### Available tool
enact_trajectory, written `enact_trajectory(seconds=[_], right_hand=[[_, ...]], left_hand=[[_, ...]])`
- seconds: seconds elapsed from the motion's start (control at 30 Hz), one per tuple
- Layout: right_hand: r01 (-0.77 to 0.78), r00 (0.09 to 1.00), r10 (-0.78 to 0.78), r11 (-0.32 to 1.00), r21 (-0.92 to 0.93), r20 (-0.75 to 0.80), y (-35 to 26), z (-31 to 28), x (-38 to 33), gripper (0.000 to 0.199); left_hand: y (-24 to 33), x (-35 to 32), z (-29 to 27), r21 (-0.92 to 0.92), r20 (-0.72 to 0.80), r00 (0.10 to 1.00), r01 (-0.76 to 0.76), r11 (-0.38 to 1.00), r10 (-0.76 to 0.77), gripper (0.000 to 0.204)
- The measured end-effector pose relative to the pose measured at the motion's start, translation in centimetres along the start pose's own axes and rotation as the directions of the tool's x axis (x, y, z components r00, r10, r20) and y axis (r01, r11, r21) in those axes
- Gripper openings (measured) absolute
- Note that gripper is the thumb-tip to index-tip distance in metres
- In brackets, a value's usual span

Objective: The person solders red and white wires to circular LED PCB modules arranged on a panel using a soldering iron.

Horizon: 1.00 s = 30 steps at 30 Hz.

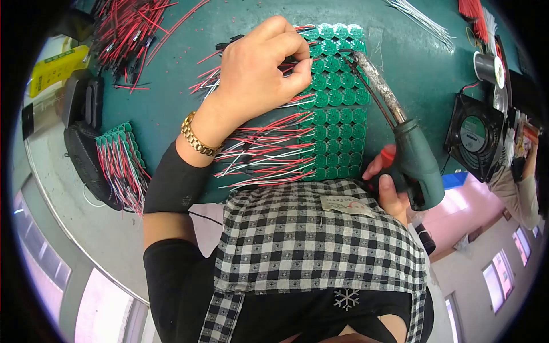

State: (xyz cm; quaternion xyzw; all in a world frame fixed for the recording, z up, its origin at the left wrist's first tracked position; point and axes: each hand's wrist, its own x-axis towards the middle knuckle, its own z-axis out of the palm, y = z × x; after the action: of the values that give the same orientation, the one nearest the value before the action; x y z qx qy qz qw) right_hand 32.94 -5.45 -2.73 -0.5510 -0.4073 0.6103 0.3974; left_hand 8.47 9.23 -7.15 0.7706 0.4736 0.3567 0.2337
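Observation:
A panel of round green circuit boards (334, 117) lies on the bench in front of me, split into two blocks. Red, black and white wires (266, 143) fan out leftward from its left edge. My left hand (254, 66) is over the upper left edge, thumb and forefinger pinched on a wire, of which only bits of red and black show. My right hand (392, 191) grips a green soldering gun (410, 146) by its handle, at the lower right of the panel. The gun's tip points up and left, over the boards' upper right part.
A heap of red and black wires (128, 34) lies at the far left, white wires (423, 23) at the far right. A wired board bundle (123, 154) hangs by the left edge. On the right are a solder spool (488, 68), a black fan (474, 134) and another person's arm (523, 191).

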Motion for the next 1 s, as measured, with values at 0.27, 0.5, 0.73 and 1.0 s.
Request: enact_trajectory(seconds=[0.27,0.5,0.73,1.0], right_hand=[[-0.063,0.994,0.065,0.998,-0.021,0.082,-0.2,-0.2,-0.4,0.051],[-0.081,0.986,0.089,0.995,-0.064,0.139,-0.1,-0.7,-0.4,0.040],[0.019,0.999,-0.014,0.994,-0.103,0.052,-0.1,0.1,0.0,0.019],[0.005,1.000,-0.006,0.998,-0.059,-0.031,-0.3,-0.3,0.1,0.056]], left_hand=[[0.0,0.0,-0.2,-0.012,0.050,0.999,0.001,1.000,0.000,0.011],[0.0,-0.1,-0.1,-0.008,0.051,0.999,-0.001,1.000,0.002,0.011],[0.2,-0.2,-0.1,0.009,0.065,0.998,0.008,1.000,-0.009,0.010],[-0.3,0.2,0.7,-0.009,0.063,0.998,0.008,1.000,-0.008,0.009]])
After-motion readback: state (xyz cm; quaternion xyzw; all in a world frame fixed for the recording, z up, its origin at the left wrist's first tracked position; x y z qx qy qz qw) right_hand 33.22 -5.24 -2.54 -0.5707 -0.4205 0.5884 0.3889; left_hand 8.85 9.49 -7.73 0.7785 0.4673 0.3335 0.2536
